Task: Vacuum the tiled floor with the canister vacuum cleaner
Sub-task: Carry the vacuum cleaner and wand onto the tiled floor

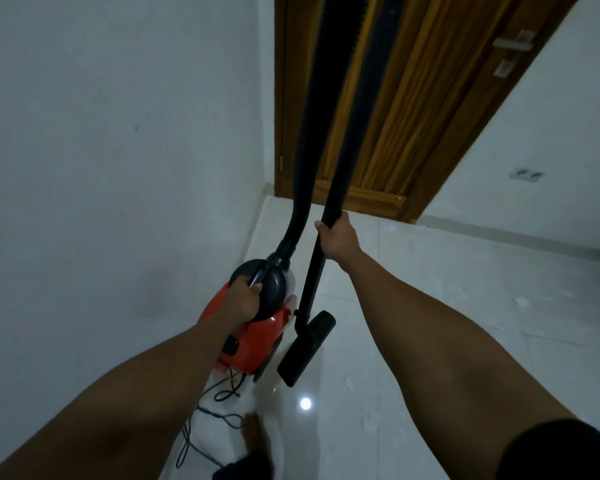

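Gripping canister (253, 337) handle (257, 277) with our left hand (241, 301); right hand (336, 237) clasps wand (312, 271); floor head (307, 348) right of canister.

One head-worn wide-angle view looks down and forward at the tiled floor (447, 306).

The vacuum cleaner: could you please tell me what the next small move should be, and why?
Probably set the canister down on the floor. The left hand grips its top handle and the right hand grips the wand, while the floor head seems tilted rather than flat, and the cord trails beneath.
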{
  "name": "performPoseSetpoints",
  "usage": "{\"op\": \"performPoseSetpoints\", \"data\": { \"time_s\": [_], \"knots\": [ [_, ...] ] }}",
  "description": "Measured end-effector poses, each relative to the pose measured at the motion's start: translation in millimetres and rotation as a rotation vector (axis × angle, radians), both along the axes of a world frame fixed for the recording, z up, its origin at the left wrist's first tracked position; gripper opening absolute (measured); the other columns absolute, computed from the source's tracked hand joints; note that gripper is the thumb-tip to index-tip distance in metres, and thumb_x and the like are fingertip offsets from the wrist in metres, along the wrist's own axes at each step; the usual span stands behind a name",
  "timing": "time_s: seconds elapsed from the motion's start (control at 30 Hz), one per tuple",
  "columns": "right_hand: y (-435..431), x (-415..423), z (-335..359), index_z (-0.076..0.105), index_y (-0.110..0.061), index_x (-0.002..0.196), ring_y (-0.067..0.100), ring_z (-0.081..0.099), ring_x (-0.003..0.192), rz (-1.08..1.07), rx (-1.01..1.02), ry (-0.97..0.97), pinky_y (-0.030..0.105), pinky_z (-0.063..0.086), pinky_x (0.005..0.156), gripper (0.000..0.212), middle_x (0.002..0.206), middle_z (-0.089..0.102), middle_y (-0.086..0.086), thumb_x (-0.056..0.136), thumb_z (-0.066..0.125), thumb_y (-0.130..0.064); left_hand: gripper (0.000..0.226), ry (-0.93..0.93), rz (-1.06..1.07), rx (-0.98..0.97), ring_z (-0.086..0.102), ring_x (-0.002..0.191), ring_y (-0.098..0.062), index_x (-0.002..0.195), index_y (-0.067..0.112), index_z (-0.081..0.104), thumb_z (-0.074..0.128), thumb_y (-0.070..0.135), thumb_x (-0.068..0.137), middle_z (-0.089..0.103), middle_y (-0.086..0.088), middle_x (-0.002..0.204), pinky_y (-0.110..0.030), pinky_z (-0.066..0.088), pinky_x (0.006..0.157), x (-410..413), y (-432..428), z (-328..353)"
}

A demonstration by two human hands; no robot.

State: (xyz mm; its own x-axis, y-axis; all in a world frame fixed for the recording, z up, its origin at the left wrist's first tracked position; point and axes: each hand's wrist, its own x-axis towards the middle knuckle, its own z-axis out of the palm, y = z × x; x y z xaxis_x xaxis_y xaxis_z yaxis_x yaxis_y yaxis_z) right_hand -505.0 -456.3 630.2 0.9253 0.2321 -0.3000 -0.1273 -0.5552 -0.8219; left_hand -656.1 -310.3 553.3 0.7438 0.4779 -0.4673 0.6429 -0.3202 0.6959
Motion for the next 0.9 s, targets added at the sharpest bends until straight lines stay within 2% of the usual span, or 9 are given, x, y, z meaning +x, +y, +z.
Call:
{"op": "performPoseSetpoints", "data": {
  "time_s": [0.1,0.17,0.27,0.4,0.5,0.57,0.73,0.9],
  "knots": [
    [-24,-27,0,0.036,-0.008,0.143,0.033,0.061,0.107,-0.004,-0.011,0.007,0.047,0.056,0.090,0.050,0.130,0.057,0.017,0.101,0.055,-0.029,0.033,-0.001,-0.017,0.018,0.055,0.086,-0.025,0.123,-0.002,0.053,0.045,0.023,0.104,0.061,-0.019,0.106,-0.031,0.038,0.070,-26,-23,-6],
    [-43,-48,1,0.035,-0.008,0.143,0.027,0.059,0.098,-0.002,-0.009,0.000,0.045,0.056,0.087,0.050,0.129,0.057,0.017,0.102,0.055,-0.028,0.033,-0.027,-0.032,0.052,0.058,0.085,-0.028,0.121,-0.004,0.055,0.045,0.023,0.104,0.062,-0.019,0.101,-0.031,0.041,0.066,-46,-40,-5],
    [-74,-80,1,0.035,-0.007,0.143,0.026,0.057,0.095,0.013,0.002,-0.010,0.041,0.054,0.083,0.050,0.129,0.057,0.017,0.102,0.054,-0.027,0.035,-0.059,-0.042,0.110,0.062,0.101,-0.040,0.123,-0.004,0.054,0.045,0.024,0.104,0.063,-0.024,0.110,-0.035,0.045,0.077,-79,-65,-7],
    [-115,-126,-1,0.034,-0.005,0.144,0.029,0.059,0.106,0.015,0.028,-0.031,0.033,0.046,0.078,0.050,0.131,0.056,0.017,0.102,0.053,-0.027,0.035,-0.053,-0.008,0.145,0.061,0.105,-0.040,0.123,-0.004,0.055,0.047,0.023,0.103,0.063,-0.026,0.116,-0.035,0.044,0.082,-123,-98,-7],
    [-134,-153,1,0.035,-0.005,0.143,0.022,0.055,0.094,0.012,0.039,-0.036,0.032,0.044,0.076,0.050,0.129,0.058,0.017,0.103,0.053,-0.027,0.036,-0.023,-0.002,0.186,0.060,0.109,-0.040,0.125,-0.002,0.056,0.048,0.026,0.103,0.062,-0.026,0.120,-0.038,0.045,0.089,-149,-113,-10],
    [-143,-169,1,0.036,-0.006,0.143,0.020,0.054,0.091,0.007,0.041,-0.034,0.032,0.044,0.076,0.049,0.127,0.058,0.016,0.103,0.053,-0.028,0.036,-0.008,0.002,0.187,0.060,0.108,-0.040,0.124,-0.001,0.056,0.048,0.026,0.103,0.063,-0.025,0.119,-0.037,0.045,0.087,-168,-122,-15],
    [-155,-197,4,0.037,-0.007,0.142,0.027,0.060,0.103,-0.008,0.065,-0.036,0.032,0.045,0.077,0.047,0.128,0.058,0.016,0.103,0.053,-0.028,0.036,0.010,-0.020,0.181,0.061,0.103,-0.040,0.122,-0.002,0.057,0.048,0.027,0.103,0.064,-0.026,0.113,-0.031,0.040,0.076,-202,-133,-24],
    [-170,-237,-3,0.035,-0.008,0.145,0.029,0.059,0.112,-0.041,0.072,-0.037,0.031,0.045,0.081,0.050,0.133,0.057,0.015,0.102,0.053,-0.026,0.036,0.016,-0.058,0.180,0.061,0.104,-0.040,0.123,0.000,0.055,0.048,0.028,0.102,0.063,-0.025,0.115,-0.034,0.042,0.080,-243,-142,-35]
  ]
}}
